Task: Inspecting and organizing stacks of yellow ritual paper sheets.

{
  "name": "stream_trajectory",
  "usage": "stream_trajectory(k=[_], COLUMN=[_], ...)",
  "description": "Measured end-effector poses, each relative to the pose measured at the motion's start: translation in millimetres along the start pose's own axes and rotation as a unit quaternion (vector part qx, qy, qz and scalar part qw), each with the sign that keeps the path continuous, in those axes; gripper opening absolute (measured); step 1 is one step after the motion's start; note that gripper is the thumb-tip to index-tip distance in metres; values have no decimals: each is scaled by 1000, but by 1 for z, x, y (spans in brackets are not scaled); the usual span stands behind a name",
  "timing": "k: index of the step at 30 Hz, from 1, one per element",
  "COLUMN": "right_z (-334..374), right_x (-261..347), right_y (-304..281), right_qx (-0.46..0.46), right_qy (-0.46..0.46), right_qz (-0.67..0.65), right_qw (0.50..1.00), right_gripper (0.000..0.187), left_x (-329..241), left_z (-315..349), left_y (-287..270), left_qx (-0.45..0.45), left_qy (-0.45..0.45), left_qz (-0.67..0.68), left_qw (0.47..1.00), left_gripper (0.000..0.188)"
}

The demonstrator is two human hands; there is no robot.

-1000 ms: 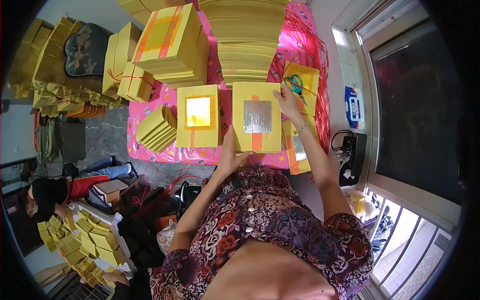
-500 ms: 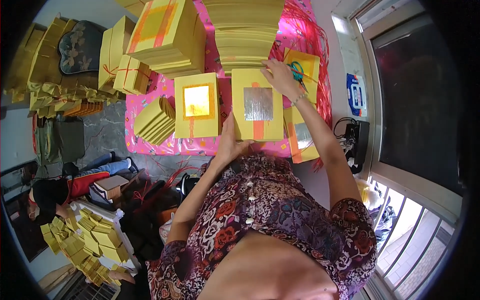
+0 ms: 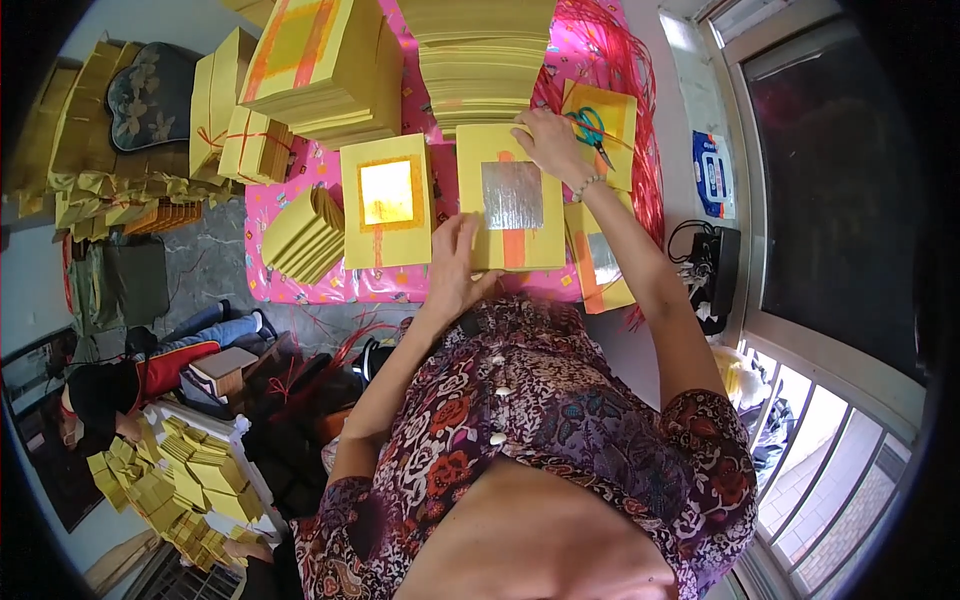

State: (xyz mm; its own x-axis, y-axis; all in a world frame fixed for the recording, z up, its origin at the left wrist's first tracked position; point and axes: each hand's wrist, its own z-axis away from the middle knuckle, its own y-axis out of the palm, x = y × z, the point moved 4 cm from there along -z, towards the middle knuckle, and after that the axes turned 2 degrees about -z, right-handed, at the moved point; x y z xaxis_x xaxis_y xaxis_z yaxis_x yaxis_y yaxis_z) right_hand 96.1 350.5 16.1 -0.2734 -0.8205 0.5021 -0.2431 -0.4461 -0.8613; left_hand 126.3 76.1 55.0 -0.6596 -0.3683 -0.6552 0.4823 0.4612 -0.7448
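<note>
Rests the left hand (image 3: 456, 272) at the near left corner of a yellow paper stack (image 3: 512, 196) with a silver square on top, fingers gently bent against its left side, thumb spread well apart along the near edge. Touches the far right corner with the right hand (image 3: 552, 145), fingers slightly curled and close together; cannot tell whether gripping any sheet or merely pressing. Shows the silver-topped stack lying flat near the front of a pink patterned tablecloth (image 3: 330, 288), between a gold-topped stack (image 3: 388, 195) on the left and loose sheets (image 3: 590, 285) on the right. Includes teal-handled scissors (image 3: 588, 124) beyond, beside long red strings (image 3: 645, 150), and a tall paper pile (image 3: 480, 70) behind. Takes in, lower left, a co-worker (image 3: 178, 366) near more folded yellow paper (image 3: 205, 475).
</note>
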Motion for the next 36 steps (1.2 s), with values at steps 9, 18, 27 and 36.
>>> stream_trajectory(k=[9, 18, 27, 36], right_z=[4, 101, 161, 153], right_x=[5, 49, 58, 50], right_y=[-7, -52, -42, -46], right_qx=[-86, 117, 150, 132], right_qy=[-35, -125, -201, -162], right_qz=[-4, -74, -17, -150], right_qw=[996, 983, 968, 966], right_gripper=[28, 35, 42, 19], left_x=[-2, 5, 8, 18], left_z=[-19, -23, -29, -32], left_y=[-2, -3, -5, -2], left_qx=[104, 109, 103, 119], left_qy=[135, 144, 148, 114], left_qz=[-6, 15, 58, 105], left_qw=[985, 983, 982, 981], left_gripper=[36, 35, 30, 18])
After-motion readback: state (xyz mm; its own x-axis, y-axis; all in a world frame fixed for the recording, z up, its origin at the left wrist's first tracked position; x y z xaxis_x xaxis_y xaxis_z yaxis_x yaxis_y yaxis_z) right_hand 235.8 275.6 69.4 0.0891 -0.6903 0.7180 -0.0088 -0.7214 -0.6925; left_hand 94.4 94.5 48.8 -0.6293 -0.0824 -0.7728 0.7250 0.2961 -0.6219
